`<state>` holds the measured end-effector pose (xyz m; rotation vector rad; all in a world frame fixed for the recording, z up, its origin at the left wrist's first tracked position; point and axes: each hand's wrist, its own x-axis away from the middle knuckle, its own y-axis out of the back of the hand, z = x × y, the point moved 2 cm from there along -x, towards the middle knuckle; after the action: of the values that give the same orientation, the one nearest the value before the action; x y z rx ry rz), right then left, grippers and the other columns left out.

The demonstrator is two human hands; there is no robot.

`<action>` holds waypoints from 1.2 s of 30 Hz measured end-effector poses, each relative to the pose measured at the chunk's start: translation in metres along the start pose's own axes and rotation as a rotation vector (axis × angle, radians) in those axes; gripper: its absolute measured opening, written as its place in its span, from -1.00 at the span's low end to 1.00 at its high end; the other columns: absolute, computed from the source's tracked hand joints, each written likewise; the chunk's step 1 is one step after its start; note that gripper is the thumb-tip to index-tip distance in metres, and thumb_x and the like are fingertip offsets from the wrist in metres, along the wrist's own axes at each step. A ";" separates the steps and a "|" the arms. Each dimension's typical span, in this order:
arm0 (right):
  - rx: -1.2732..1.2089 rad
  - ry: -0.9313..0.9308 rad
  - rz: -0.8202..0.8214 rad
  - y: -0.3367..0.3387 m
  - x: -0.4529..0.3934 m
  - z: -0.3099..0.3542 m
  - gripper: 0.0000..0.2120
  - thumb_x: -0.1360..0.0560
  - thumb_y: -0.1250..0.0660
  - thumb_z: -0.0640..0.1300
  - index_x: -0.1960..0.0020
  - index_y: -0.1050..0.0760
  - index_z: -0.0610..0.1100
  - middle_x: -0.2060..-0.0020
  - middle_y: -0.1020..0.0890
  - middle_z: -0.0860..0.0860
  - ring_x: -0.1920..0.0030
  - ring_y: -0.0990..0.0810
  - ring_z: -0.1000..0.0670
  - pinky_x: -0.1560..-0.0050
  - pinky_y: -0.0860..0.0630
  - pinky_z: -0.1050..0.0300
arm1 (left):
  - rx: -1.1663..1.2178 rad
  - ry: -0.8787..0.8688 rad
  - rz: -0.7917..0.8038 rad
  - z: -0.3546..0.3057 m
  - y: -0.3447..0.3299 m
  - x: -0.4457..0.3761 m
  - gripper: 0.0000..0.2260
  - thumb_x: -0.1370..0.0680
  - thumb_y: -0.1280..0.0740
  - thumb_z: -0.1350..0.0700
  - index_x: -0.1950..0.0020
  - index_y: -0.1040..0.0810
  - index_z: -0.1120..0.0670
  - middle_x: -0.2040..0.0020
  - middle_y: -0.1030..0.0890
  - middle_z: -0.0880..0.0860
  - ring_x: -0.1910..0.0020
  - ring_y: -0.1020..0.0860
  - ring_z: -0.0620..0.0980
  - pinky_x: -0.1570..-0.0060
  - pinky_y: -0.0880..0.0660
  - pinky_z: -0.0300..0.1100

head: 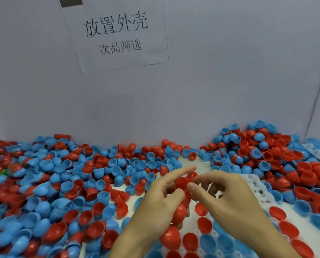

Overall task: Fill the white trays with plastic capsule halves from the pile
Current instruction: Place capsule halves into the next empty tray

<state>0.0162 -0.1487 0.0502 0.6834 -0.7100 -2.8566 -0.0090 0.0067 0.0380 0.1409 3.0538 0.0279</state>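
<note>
1. Right now, through the head view, I see my left hand holding a nested stack of red capsule halves, its fingers curled round the column from the left with the index finger stretched out past the top.
2. My right hand pinches the topmost red half between thumb and fingertips. I judge it is peeling that one off the stack.
3. That stack's long axis runs from near me, low in the frame, away toward the back wall, leaning slightly right. I cannot tell for certain which way the cups open, though the rounded domes seem to face me.
4. Below and to the right of both hands lies the white tray, partly filled with red and blue halves sitting in its sockets. The right hand is the nearer one to it, so the coming move turns on carrying the pinched half down and rightward into a free socket.
5. Spread over the surface to the left and behind is the pile of loose halves. A second tray edge shows at far right.
6. A paper sign hangs on the wall.
</note>
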 end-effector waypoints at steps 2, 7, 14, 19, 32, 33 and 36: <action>0.013 -0.008 0.035 -0.006 0.001 0.003 -0.88 -0.44 -0.43 0.04 0.25 -0.66 0.21 0.35 -0.65 0.16 0.34 -0.55 0.06 0.32 -0.49 0.23 | -0.072 -0.033 0.018 0.002 0.000 0.001 -0.52 -0.65 -0.23 0.27 -0.27 -0.58 -0.33 0.06 -0.69 -0.10 0.21 -0.55 -0.03 0.28 -0.57 -0.17; -0.310 -0.165 -0.015 -0.011 0.000 0.009 -0.89 -0.46 -0.42 0.10 0.21 -0.69 0.15 0.36 -0.68 0.10 0.37 -0.59 0.16 0.35 -0.50 0.31 | 0.179 -0.007 0.080 0.002 0.004 0.004 -0.56 -0.55 -0.38 0.18 -0.37 -0.51 -0.21 0.04 -0.68 0.12 0.23 -0.56 0.00 0.38 -0.50 -0.22; -0.360 -0.263 -0.053 -0.007 0.000 0.010 -0.84 -0.36 -0.42 0.21 0.19 -0.66 0.15 0.32 -0.67 0.06 0.43 -0.56 0.16 0.40 -0.43 0.43 | 0.544 0.120 -0.196 0.008 0.018 -0.002 -0.79 -0.58 -0.30 0.29 -0.17 -0.63 0.14 0.03 -0.70 0.25 0.32 -0.58 0.00 0.56 -0.41 -0.28; -0.082 -0.267 0.028 -0.001 -0.005 0.006 -0.87 -0.41 -0.47 0.14 0.23 -0.67 0.10 0.37 -0.65 0.11 0.43 -0.57 0.18 0.41 -0.44 0.44 | 0.688 0.171 -0.421 0.015 0.031 -0.004 -0.84 -0.58 -0.29 0.29 -0.12 -0.60 0.19 0.14 -0.72 0.19 0.36 -0.59 -0.03 0.53 -0.47 -0.27; 1.107 -0.040 0.684 -0.060 -0.032 0.033 -0.86 -0.52 -0.34 -0.23 -0.03 -0.44 -0.08 0.21 -0.40 0.03 0.14 -0.48 0.00 0.11 -0.47 0.14 | 0.939 0.267 -0.520 0.017 0.039 -0.002 -0.91 -0.58 -0.30 0.27 -0.04 -0.59 0.19 0.14 -0.65 0.17 0.33 -0.55 -0.02 0.55 -0.46 -0.30; 1.139 -0.029 0.711 -0.065 -0.032 0.031 -0.82 -0.53 -0.32 -0.25 -0.11 -0.46 -0.10 0.15 -0.44 0.01 0.10 -0.49 -0.02 0.09 -0.47 0.12 | 0.936 0.268 -0.523 0.016 0.040 -0.001 -0.91 -0.59 -0.30 0.27 -0.04 -0.59 0.19 0.14 -0.65 0.17 0.33 -0.55 -0.02 0.56 -0.46 -0.29; 1.137 -0.050 0.720 -0.069 -0.030 0.025 -0.75 -0.53 -0.31 -0.25 -0.20 -0.46 -0.10 0.09 -0.44 0.01 0.05 -0.50 -0.02 0.00 -0.51 0.10 | 0.931 0.264 -0.527 0.016 0.042 -0.001 -0.90 -0.59 -0.30 0.26 -0.05 -0.59 0.18 0.13 -0.65 0.16 0.32 -0.55 -0.02 0.56 -0.46 -0.28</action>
<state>0.0311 -0.0710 0.0491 0.2960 -2.0750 -1.6428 -0.0031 0.0488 0.0233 -0.6523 2.9411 -1.4794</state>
